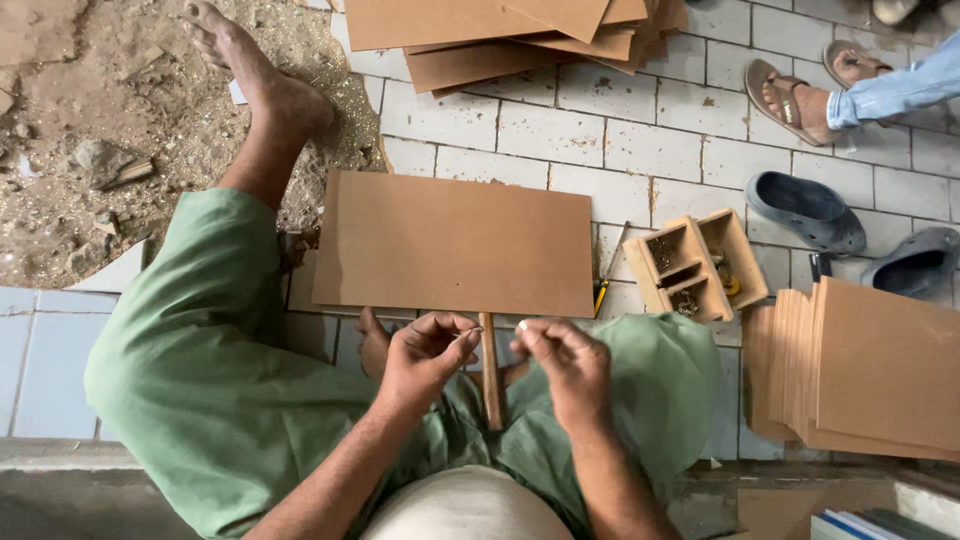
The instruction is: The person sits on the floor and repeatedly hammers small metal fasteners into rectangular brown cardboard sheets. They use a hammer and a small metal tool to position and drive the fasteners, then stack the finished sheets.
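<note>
Brown fibreboard panel lies flat across the seated person's lap, its near long edge level with both hands. A narrow wooden stick runs from under the middle of that edge back toward the body, between the green-trousered knees. The left hand sits just left of the stick, thumb and forefinger pinched on a small thin piece, too small to identify. The right hand sits just right of the stick, fingers curled together at the tips; whether it holds anything cannot be told. On the white tiled floor beyond the panel's right corner stands a small wooden compartment box holding small hardware. A stack of matching boards rests at the right edge of the floor, another pile at the far edge. Another person's sandalled foot shows at the far right.
</note>
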